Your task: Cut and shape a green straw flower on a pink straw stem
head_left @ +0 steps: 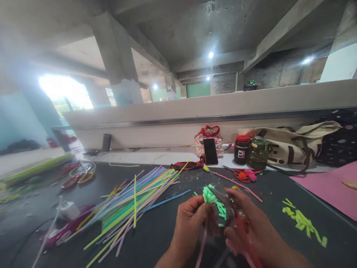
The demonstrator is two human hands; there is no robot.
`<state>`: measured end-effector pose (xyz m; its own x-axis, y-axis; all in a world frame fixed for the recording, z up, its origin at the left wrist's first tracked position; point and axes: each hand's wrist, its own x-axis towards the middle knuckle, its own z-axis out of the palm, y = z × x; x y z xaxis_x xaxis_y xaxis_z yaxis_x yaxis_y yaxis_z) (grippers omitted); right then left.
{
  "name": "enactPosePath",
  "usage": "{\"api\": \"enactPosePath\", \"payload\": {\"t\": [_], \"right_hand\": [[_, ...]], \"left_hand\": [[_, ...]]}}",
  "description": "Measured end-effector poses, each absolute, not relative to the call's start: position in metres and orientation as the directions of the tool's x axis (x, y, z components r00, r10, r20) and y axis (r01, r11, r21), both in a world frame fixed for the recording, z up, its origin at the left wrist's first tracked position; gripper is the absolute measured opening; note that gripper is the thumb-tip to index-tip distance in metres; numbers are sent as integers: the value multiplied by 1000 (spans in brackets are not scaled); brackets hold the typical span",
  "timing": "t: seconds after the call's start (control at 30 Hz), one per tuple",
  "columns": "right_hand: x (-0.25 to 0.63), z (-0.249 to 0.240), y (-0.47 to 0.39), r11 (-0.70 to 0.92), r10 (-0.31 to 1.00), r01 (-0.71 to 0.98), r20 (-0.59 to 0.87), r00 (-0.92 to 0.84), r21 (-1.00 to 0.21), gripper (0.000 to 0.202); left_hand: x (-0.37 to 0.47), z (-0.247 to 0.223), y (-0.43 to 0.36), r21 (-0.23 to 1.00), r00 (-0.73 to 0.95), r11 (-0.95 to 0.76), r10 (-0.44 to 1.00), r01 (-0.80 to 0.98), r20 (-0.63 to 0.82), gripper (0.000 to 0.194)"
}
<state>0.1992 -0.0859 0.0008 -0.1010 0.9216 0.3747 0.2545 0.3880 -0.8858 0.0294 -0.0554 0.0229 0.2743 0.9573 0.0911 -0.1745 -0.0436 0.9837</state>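
Left grip [191, 217] pinches one green fuzzy bundle [208, 194], near | right grip [255, 217] clasps one pair of red-handled scissors [245, 238] | left: one stem pile [145, 197] | right: one clippings heap [304, 222] | far: two bottles [241, 150]

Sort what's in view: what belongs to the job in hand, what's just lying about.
Belongs to the job:
mint-green chenille clump, in the left hand
red-handled scissors, apparently, blurred in the right hand
chenille stems, probably
yellow-green clippings, probably

Apparently just lying about:
smartphone
red-capped bottle
green mug
canvas tote bag
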Motion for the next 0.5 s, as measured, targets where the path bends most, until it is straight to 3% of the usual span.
{"api": "enactPosePath", "payload": {"t": [0.17, 0.5], "right_hand": [[199, 13, -88, 457, 889, 366, 436, -143, -811, 65], [197, 17, -91, 428, 902, 268, 389, -186, -863, 60]], "left_hand": [[29, 21, -56, 983, 296, -38, 951, -177, 90, 32], [30, 25, -57, 991, 318, -31, 945, -127, 71, 35]]}}
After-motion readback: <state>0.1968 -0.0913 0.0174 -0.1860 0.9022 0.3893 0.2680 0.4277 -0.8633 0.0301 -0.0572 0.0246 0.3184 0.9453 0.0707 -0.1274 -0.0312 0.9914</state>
